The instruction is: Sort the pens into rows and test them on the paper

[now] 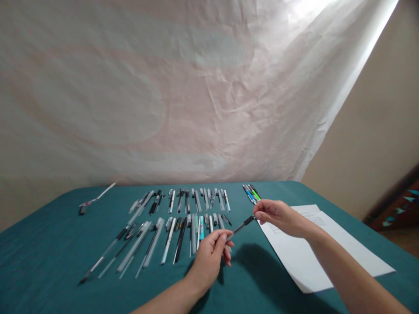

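A clear-barrelled pen with a black grip (248, 220) is held slantwise above the table between my two hands. My left hand (212, 250) is closed around the barrel's lower left end. At the upper right end, thumb and fingers of my right hand (270, 213) pinch the pen just past its black grip; any small part between those fingertips is hidden. Behind my left hand lies a near row of pens taken into parts, among them a white pen (168, 242), a black pen (180, 240) and a turquoise barrel (201, 227).
A far row of pen parts includes a dark pen (155, 203). Several coloured pens (251, 194) lie at the back right. White paper sheets (294, 257) are under my right forearm. A thin white strip-like thing (101, 195) lies back left on the green-covered table (42, 257).
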`<move>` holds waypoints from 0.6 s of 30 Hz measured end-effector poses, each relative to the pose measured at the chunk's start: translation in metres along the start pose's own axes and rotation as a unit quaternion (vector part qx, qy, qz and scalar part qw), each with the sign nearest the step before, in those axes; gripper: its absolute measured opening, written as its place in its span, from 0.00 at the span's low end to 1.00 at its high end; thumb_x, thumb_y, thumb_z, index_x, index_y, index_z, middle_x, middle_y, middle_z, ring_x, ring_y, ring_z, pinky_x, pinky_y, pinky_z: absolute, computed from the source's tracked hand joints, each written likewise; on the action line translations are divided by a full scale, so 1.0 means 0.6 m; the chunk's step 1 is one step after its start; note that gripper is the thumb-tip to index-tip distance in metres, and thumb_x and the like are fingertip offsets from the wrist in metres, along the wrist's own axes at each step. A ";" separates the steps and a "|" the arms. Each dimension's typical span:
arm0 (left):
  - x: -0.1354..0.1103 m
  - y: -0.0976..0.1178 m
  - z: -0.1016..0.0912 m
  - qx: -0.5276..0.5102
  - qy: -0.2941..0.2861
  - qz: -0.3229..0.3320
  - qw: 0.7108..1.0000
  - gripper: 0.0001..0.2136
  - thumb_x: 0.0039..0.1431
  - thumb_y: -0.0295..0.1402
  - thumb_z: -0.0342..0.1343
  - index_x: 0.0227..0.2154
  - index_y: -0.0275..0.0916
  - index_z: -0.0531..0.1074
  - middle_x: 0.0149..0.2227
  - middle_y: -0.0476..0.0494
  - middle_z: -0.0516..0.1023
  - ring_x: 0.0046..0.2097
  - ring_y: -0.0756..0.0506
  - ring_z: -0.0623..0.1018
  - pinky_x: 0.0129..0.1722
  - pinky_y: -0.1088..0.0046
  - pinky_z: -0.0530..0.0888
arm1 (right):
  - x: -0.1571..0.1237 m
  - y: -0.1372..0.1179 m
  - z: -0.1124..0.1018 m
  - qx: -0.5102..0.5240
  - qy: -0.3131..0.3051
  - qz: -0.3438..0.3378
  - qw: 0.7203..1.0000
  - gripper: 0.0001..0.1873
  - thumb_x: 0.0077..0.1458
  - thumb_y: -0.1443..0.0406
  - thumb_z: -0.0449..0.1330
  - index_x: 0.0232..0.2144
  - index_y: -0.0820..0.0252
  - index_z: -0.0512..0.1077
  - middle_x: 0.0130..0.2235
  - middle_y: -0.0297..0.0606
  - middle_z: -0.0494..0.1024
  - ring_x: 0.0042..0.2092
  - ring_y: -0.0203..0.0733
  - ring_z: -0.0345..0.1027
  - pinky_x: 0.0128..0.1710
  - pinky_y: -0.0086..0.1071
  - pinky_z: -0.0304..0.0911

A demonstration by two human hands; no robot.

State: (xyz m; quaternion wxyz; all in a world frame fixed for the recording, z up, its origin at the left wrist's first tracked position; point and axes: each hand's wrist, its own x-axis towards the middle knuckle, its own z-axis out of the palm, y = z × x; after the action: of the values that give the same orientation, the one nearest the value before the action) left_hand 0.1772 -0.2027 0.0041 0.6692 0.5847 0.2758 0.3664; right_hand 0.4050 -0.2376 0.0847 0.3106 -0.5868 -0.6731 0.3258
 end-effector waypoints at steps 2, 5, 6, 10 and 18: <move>-0.001 0.001 0.001 -0.001 0.002 -0.005 1.000 0.18 0.55 0.44 0.46 0.39 0.34 0.68 0.28 0.47 0.70 0.22 0.54 0.68 0.20 0.77 0.70 | 0.000 -0.001 0.000 0.014 -0.004 -0.002 1.000 0.18 0.52 0.53 0.53 0.33 0.63 0.67 0.27 0.34 0.67 0.30 0.35 0.62 0.31 0.29 0.58; -0.002 0.003 0.002 0.000 0.004 -0.012 1.000 0.18 0.55 0.44 0.47 0.39 0.34 0.68 0.28 0.46 0.69 0.23 0.53 0.68 0.20 0.77 0.70 | -0.002 -0.003 0.000 0.030 -0.013 -0.001 0.999 0.19 0.51 0.53 0.54 0.35 0.64 0.67 0.28 0.35 0.68 0.31 0.35 0.63 0.31 0.29 0.58; -0.002 0.004 0.003 0.000 0.004 -0.012 1.000 0.18 0.55 0.44 0.47 0.39 0.34 0.68 0.28 0.46 0.69 0.23 0.53 0.68 0.20 0.77 0.70 | -0.002 -0.004 -0.001 0.034 -0.015 0.000 0.999 0.19 0.51 0.53 0.54 0.36 0.64 0.67 0.28 0.35 0.69 0.31 0.35 0.63 0.31 0.29 0.59; -0.002 0.003 0.002 -0.003 0.002 -0.009 1.000 0.18 0.55 0.44 0.46 0.39 0.34 0.68 0.28 0.46 0.69 0.23 0.53 0.69 0.20 0.77 0.71 | -0.003 -0.004 -0.003 0.031 -0.017 0.007 0.999 0.19 0.51 0.53 0.54 0.34 0.64 0.67 0.27 0.35 0.69 0.31 0.36 0.64 0.31 0.29 0.59; -0.002 0.000 0.003 -0.001 0.002 -0.011 1.000 0.19 0.55 0.44 0.46 0.40 0.34 0.68 0.28 0.46 0.69 0.23 0.54 0.68 0.19 0.78 0.70 | 0.005 0.002 0.004 -0.040 0.025 0.019 0.999 0.21 0.52 0.50 0.50 0.24 0.62 0.66 0.22 0.33 0.68 0.24 0.34 0.62 0.25 0.27 0.57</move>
State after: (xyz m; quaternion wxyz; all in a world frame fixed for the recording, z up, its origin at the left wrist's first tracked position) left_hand 0.1777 -0.2045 0.0043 0.6733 0.5801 0.2835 0.3603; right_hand 0.4035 -0.2349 0.0822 0.2971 -0.6193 -0.6665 0.2897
